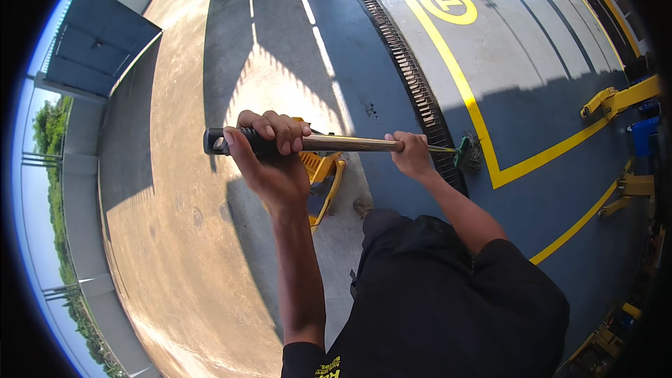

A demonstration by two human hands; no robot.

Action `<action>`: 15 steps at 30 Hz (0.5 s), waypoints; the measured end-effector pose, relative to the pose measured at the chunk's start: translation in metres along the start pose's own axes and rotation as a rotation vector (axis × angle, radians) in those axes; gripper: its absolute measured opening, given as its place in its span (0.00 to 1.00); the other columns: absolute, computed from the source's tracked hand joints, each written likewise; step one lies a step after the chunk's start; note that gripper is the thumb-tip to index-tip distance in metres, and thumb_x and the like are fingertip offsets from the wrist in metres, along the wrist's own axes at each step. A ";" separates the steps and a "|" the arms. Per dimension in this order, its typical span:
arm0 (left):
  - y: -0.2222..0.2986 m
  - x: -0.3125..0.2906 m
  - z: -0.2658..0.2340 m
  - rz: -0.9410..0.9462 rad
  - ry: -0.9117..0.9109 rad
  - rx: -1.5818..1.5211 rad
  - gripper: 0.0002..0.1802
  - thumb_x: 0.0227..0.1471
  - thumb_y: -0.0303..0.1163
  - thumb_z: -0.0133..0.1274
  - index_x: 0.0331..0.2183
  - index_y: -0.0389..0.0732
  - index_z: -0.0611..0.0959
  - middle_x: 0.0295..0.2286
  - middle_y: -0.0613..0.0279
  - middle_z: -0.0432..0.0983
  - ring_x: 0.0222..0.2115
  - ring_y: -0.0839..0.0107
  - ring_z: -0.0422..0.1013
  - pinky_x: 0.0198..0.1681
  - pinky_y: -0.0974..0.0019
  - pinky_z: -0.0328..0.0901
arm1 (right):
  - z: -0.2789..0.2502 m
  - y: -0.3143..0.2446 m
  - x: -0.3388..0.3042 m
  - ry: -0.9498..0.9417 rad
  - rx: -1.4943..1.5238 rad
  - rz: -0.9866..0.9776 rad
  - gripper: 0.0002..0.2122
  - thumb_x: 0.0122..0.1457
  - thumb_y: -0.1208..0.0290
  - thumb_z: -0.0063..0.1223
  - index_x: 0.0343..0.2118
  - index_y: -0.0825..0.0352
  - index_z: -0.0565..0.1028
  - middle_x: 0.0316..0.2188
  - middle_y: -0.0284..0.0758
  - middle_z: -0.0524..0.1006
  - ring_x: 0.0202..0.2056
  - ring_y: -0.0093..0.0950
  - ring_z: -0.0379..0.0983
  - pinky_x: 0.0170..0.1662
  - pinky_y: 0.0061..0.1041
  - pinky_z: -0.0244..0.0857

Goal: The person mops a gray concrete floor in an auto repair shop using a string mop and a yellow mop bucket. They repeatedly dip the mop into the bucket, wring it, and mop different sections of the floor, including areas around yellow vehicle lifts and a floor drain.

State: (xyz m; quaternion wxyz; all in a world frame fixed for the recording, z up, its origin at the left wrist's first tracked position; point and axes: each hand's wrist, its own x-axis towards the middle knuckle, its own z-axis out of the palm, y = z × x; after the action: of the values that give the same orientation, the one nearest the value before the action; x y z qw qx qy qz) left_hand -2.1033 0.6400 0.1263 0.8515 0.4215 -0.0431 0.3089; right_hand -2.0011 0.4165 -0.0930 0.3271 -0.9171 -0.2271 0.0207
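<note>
The long-handled mop (pixel 350 143) is stretching across in front of the person, its long axis running from the person's left to their right and falling away toward the floor. The left hand (pixel 275 164) is wrapping its fingers around the black grip (pixel 255 141) near the top end, thumb lying along it. The right hand (pixel 411 154) is closing around the pole farther down, so it is sitting nearer the green mop head (pixel 463 152), which is lying beyond it to the right. From where I'm standing, that head is resting just beside the dark drain grate (pixel 404 63), near the corner of the yellow floor line (pixel 496 178). A yellow cart (pixel 320 166) is standing below the pole, between the two hands as seen from above.
</note>
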 end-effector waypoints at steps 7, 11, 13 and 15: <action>0.018 0.020 -0.011 0.032 -0.300 0.362 0.22 0.69 0.52 0.47 0.32 0.44 0.69 0.18 0.67 0.62 0.16 0.76 0.65 0.28 0.62 0.74 | 0.096 -0.027 0.018 0.047 0.248 0.165 0.22 0.70 0.51 0.51 0.25 0.64 0.72 0.26 0.38 0.76 0.37 0.44 0.75 0.45 0.46 0.65; 0.010 0.042 -0.023 0.008 -0.230 0.348 0.23 0.72 0.41 0.48 0.23 0.49 0.64 0.15 0.71 0.57 0.13 0.83 0.53 0.19 0.72 0.57 | 0.131 -0.041 0.033 0.039 0.297 0.264 0.14 0.65 0.61 0.55 0.26 0.65 0.73 0.27 0.41 0.77 0.37 0.47 0.77 0.43 0.48 0.67; 0.023 0.065 -0.029 -0.037 -0.203 0.352 0.23 0.71 0.41 0.50 0.23 0.49 0.64 0.15 0.72 0.58 0.13 0.84 0.52 0.19 0.72 0.54 | 0.135 -0.054 0.039 0.078 0.265 0.271 0.06 0.60 0.70 0.53 0.26 0.64 0.74 0.24 0.44 0.76 0.36 0.49 0.77 0.42 0.49 0.68; 0.039 0.085 -0.050 -0.078 -0.233 0.339 0.22 0.70 0.41 0.53 0.24 0.47 0.67 0.16 0.72 0.60 0.14 0.83 0.55 0.20 0.72 0.57 | 0.137 -0.081 0.041 0.084 0.254 0.355 0.07 0.59 0.68 0.55 0.27 0.64 0.75 0.25 0.42 0.78 0.35 0.48 0.78 0.44 0.50 0.68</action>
State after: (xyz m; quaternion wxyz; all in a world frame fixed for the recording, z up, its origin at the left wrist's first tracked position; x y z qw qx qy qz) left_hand -2.0663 0.7365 0.1499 0.7689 0.5931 -0.0726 0.2277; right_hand -2.0224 0.5701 -0.1469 0.4401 -0.8942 -0.0441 0.0682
